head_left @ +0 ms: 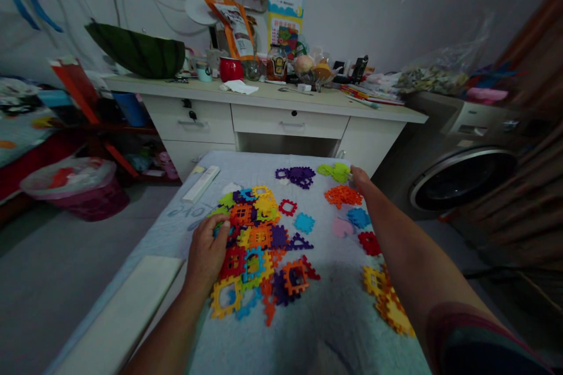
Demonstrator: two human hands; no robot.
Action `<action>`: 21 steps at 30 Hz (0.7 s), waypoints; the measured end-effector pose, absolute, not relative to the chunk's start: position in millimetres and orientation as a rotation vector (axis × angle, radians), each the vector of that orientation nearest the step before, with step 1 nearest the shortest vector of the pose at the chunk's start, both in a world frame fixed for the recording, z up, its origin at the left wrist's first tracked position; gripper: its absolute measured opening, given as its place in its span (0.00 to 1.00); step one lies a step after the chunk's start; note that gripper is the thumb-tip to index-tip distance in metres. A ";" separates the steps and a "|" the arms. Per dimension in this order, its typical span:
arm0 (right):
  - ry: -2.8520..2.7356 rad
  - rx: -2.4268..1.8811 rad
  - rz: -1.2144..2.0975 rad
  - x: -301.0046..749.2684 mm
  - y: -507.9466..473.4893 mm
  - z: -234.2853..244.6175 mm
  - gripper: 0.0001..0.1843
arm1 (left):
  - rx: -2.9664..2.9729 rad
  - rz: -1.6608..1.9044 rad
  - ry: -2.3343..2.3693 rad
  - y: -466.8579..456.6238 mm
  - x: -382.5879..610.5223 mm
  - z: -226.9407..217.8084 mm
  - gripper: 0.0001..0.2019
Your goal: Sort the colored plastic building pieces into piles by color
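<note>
A mixed pile of interlocking plastic tiles (259, 237) in many colours lies on the cloth-covered table. At the pile's left edge is my left hand (207, 252), its thumb and fingers curled round a small blue-green tile (217, 229) that is mostly covered. My right hand (359, 179) reaches to the far right corner, its fingertips against a group of lime green tiles (338, 172); its fingers are largely hidden. Near it lie groups of purple tiles (299, 176), orange tiles (343, 195), blue tiles (358, 218), red tiles (369, 242) and yellow tiles (391, 307), plus a pink tile (342, 227).
A white box (200, 184) lies at the table's far left, and a long white board (123, 310) along the near left edge. Behind stands a cluttered white desk (290, 124). A washing machine (444, 152) is at right, a pink lined bin (77, 193) at left.
</note>
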State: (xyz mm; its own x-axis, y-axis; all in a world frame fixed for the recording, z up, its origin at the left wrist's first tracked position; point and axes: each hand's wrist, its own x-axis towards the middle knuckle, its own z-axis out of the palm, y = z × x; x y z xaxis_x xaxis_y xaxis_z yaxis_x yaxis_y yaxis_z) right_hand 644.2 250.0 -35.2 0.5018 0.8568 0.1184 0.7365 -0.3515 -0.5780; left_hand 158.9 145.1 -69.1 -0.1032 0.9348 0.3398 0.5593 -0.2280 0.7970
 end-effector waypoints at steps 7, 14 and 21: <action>-1.339 -2.251 0.399 635.3 226.2 -23.2 0.19 | 1.780 1.273 1.624 145.3 158.7 -71.4 0.16; -1.498 -2.174 0.427 609.9 202.6 -6.8 0.14 | 1.751 1.296 1.627 145.8 158.1 -73.8 0.16; -1.766 -1.878 0.542 550.7 166.1 3.1 0.16 | 1.709 1.385 1.653 146.3 157.2 -75.3 0.15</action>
